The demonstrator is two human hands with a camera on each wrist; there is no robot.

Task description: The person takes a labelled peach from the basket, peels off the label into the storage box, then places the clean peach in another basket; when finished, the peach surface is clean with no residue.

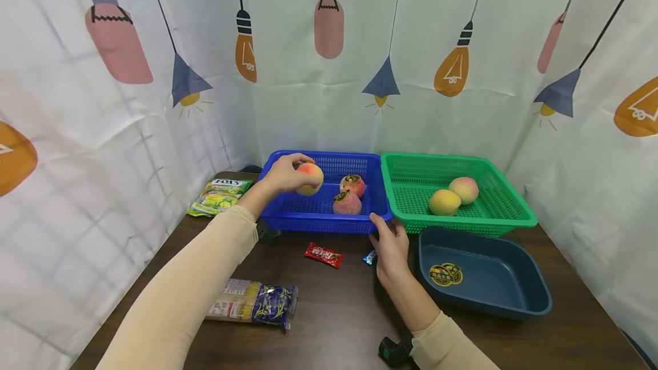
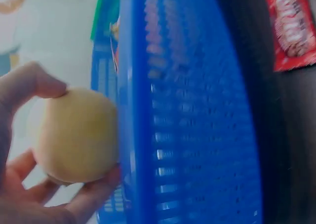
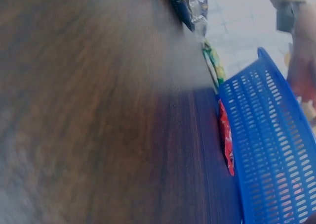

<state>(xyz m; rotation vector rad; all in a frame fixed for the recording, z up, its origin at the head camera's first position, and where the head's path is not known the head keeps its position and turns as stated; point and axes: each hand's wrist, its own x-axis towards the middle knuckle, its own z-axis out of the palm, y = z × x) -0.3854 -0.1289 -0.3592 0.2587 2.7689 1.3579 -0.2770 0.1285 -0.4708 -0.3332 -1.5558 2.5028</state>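
My left hand [image 1: 289, 175] holds a yellow and red peach [image 1: 311, 179] over the left part of the blue basket [image 1: 308, 222]. In the left wrist view, thumb and fingers curl round the pale peach [image 2: 81, 135] beside the basket's rim. Two reddish peaches with dark labels, one peach [image 1: 352, 185] behind another peach [image 1: 346, 203], lie inside on the right. My right hand [image 1: 392, 247] grips the front right corner of the blue basket, thumb at the rim. The right wrist view shows mostly table and the blue basket [image 3: 269, 135].
A green basket [image 1: 462, 222] with two peaches [image 1: 445, 202] adjoins on the right. In front of it stands a dark blue tub [image 1: 488, 273]. A red candy packet [image 1: 324, 254], a small blue wrapper [image 1: 370, 257], a noodle-like packet [image 1: 257, 302] and a green-yellow bag [image 1: 218, 196] lie on the table.
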